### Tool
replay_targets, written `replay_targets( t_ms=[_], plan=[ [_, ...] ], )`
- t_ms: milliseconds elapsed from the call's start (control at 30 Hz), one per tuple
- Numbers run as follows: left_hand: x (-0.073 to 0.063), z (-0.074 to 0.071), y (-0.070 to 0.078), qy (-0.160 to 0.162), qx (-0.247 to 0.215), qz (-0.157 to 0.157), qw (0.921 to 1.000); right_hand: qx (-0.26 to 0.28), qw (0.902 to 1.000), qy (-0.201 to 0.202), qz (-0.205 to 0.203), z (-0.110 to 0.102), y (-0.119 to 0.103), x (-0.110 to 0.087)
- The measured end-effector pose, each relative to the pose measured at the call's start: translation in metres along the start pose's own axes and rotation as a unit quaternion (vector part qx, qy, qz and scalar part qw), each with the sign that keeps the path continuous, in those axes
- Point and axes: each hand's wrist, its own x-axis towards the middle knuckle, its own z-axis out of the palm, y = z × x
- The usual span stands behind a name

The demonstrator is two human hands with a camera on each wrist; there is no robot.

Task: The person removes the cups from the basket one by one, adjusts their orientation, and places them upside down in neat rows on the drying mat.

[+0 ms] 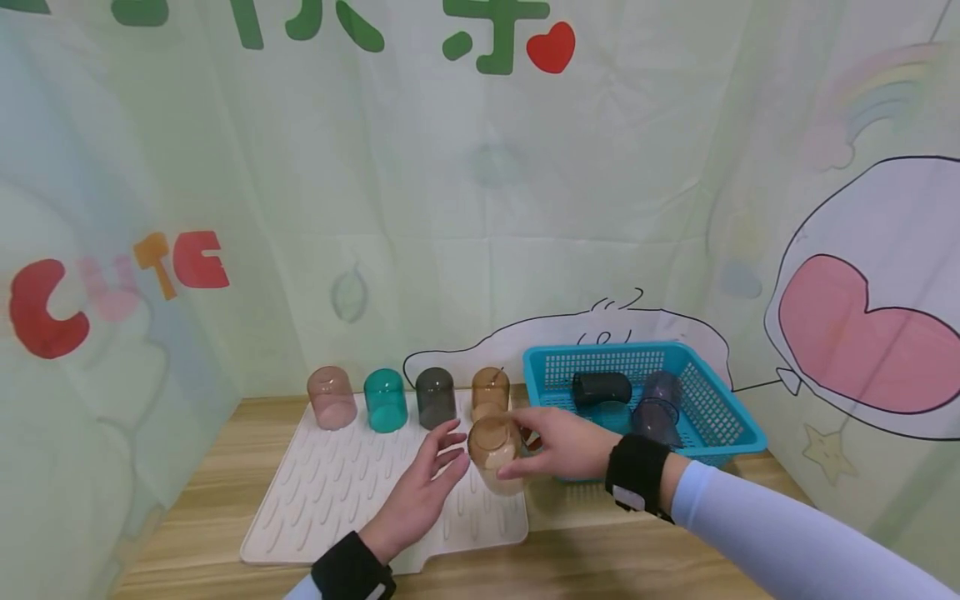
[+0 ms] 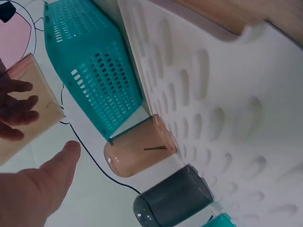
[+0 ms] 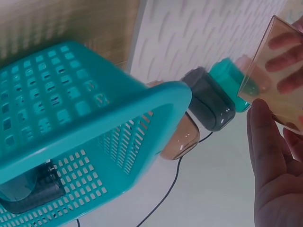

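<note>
My right hand (image 1: 566,446) grips an amber see-through cup (image 1: 493,454) by its side, above the front right of a white ribbed drying mat (image 1: 337,517). The cup is base-up and slightly tilted. My left hand (image 1: 420,500) is beside it with fingers spread; in the left wrist view its thumb (image 2: 59,172) stands apart from the cup. Along the mat's back edge, base-up, stand a pink cup (image 1: 332,400), a teal cup (image 1: 386,402), a dark grey cup (image 1: 436,400) and another amber cup (image 1: 491,390), partly hidden by the held one.
A blue-green perforated basket (image 1: 723,400) stands right of the mat. In it lie a black cup (image 1: 602,388), a blue-tinted cup (image 1: 611,415) and purple-grey cups (image 1: 660,408). The wooden tabletop (image 1: 585,550) runs along the front. A printed cloth (image 1: 420,208) hangs behind.
</note>
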Motion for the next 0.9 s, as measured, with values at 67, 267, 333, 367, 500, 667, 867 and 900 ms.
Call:
replay_targets(
  t_ms=[67, 267, 333, 367, 500, 667, 867, 900],
  plan=[
    [0.001, 0.003, 0.003, -0.003, -0.009, 0.002, 1.0000, -0.001, 1.0000, -0.003, 0.001, 0.002, -0.001, 0.001],
    [0.001, 0.009, 0.013, -0.019, -0.031, -0.001, 0.9993, 0.002, 0.9999, -0.008, 0.005, 0.006, -0.002, 0.001],
    [0.001, 0.011, 0.015, -0.021, -0.032, -0.003, 0.9993, 0.007, 0.9999, -0.010, 0.008, 0.007, -0.002, 0.001],
    [0.000, 0.012, 0.016, -0.020, -0.031, -0.004, 0.9993, 0.010, 0.9999, -0.010, 0.010, 0.008, -0.002, 0.001],
    [0.000, 0.015, 0.021, -0.016, -0.011, -0.015, 0.9997, 0.015, 0.9998, -0.006, 0.008, 0.010, -0.003, 0.000],
    [0.000, 0.017, 0.024, -0.009, -0.006, -0.021, 0.9997, 0.013, 0.9999, 0.003, 0.001, 0.013, -0.004, -0.001],
    [0.001, 0.018, 0.024, -0.005, -0.013, -0.030, 0.9995, 0.010, 0.9999, 0.012, 0.001, 0.017, -0.005, -0.001],
    [0.001, 0.019, 0.023, -0.004, -0.014, -0.031, 0.9994, 0.008, 0.9999, 0.013, 0.002, 0.018, -0.005, -0.001]
  ],
)
